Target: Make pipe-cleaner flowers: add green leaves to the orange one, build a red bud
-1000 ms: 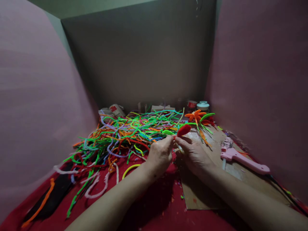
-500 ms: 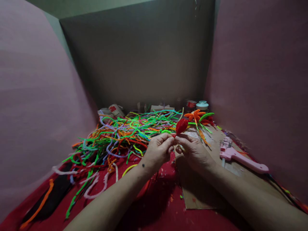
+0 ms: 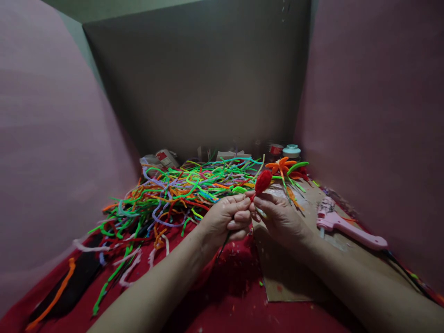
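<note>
A red fuzzy pipe-cleaner flower bud (image 3: 263, 181) tilts up to the right between my two hands. My left hand (image 3: 231, 217) is closed, its thumb and forefinger pinching the base of the bud, and a thin dark stem hangs below its fingers. From the other side my right hand (image 3: 277, 215) pinches the same red base, fingers curled. The fingertips of both hands almost meet there, and exactly what each one grips is partly hidden. A tangled pile of colourful pipe cleaners (image 3: 187, 185) spreads beyond my left hand.
A pink hot glue gun (image 3: 350, 231) lies on a cardboard sheet (image 3: 291, 273) to the right. Behind it rest an orange pipe-cleaner flower (image 3: 280, 166) and a jar with a pale turquoise lid (image 3: 291, 151). Red cloth (image 3: 222, 296) covers the table; walls enclose three sides.
The red bud has tipped slightly to the right. My left hand has turned a little, so its curled lower fingers and the dark stem show more. My right hand has barely moved.
</note>
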`<action>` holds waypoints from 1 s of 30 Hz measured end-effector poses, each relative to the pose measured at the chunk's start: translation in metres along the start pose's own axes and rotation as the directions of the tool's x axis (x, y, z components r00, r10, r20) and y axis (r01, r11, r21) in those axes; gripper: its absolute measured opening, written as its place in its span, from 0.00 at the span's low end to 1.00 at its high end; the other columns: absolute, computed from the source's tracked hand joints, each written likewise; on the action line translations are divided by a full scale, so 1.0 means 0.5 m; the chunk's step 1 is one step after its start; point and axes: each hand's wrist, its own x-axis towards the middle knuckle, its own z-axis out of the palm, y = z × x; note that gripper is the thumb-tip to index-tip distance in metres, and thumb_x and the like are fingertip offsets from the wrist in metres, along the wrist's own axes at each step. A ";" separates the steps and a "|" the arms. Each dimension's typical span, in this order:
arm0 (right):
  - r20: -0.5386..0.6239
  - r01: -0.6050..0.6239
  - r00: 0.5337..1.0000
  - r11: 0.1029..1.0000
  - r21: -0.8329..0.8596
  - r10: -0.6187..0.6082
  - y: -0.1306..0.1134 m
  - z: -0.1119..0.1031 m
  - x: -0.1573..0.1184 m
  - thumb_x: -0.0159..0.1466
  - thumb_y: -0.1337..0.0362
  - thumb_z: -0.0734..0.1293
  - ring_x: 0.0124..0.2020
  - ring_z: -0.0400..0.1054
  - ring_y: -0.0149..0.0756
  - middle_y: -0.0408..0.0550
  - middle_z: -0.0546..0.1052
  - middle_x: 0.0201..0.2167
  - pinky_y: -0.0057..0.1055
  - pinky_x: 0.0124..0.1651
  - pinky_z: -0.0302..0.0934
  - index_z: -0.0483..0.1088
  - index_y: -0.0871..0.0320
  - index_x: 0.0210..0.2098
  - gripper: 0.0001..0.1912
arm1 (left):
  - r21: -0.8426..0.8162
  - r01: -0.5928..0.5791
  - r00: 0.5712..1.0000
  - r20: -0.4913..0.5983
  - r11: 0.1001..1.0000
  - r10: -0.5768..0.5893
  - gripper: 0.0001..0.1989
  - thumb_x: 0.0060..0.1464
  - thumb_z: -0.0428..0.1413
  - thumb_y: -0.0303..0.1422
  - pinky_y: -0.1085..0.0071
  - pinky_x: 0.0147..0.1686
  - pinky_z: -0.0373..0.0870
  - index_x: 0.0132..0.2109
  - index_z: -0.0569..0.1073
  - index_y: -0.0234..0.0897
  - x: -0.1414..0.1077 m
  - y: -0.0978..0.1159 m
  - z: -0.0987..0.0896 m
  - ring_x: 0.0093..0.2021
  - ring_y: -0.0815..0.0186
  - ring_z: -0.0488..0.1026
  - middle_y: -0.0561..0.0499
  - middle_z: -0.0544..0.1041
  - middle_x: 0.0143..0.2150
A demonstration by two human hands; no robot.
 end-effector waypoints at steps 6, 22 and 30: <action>-0.027 -0.003 1.000 1.000 -0.031 0.002 -0.003 -0.002 0.002 0.53 0.63 0.72 0.24 0.57 0.27 0.41 0.70 0.22 0.28 0.28 0.49 0.75 0.57 0.27 0.05 | 0.063 0.063 0.998 0.005 0.996 -0.064 0.06 0.56 0.52 0.33 0.83 0.09 0.50 0.35 0.67 0.34 0.002 0.005 -0.007 0.12 0.80 0.40 0.63 0.55 0.17; -0.192 -0.077 0.979 0.996 -0.051 0.066 0.001 0.015 -0.009 0.50 0.61 0.73 0.20 0.54 0.24 0.40 0.74 0.24 0.27 0.24 0.46 0.77 0.58 0.29 0.08 | 0.992 0.019 0.838 0.051 -0.123 0.543 0.12 0.61 0.43 0.32 0.74 0.28 0.60 0.41 0.70 0.35 -0.008 -0.052 -0.015 0.26 0.69 0.69 0.48 0.75 0.31; -0.196 -0.073 0.978 0.997 -0.024 0.067 -0.003 0.024 -0.011 0.49 0.64 0.73 0.24 0.59 0.27 0.41 0.74 0.23 0.27 0.28 0.53 0.77 0.57 0.27 0.06 | 0.956 -0.021 0.836 -0.143 0.291 0.530 0.12 0.57 0.48 0.29 0.78 0.24 0.57 0.27 0.69 0.35 -0.003 -0.045 0.006 0.22 0.75 0.60 0.56 0.65 0.21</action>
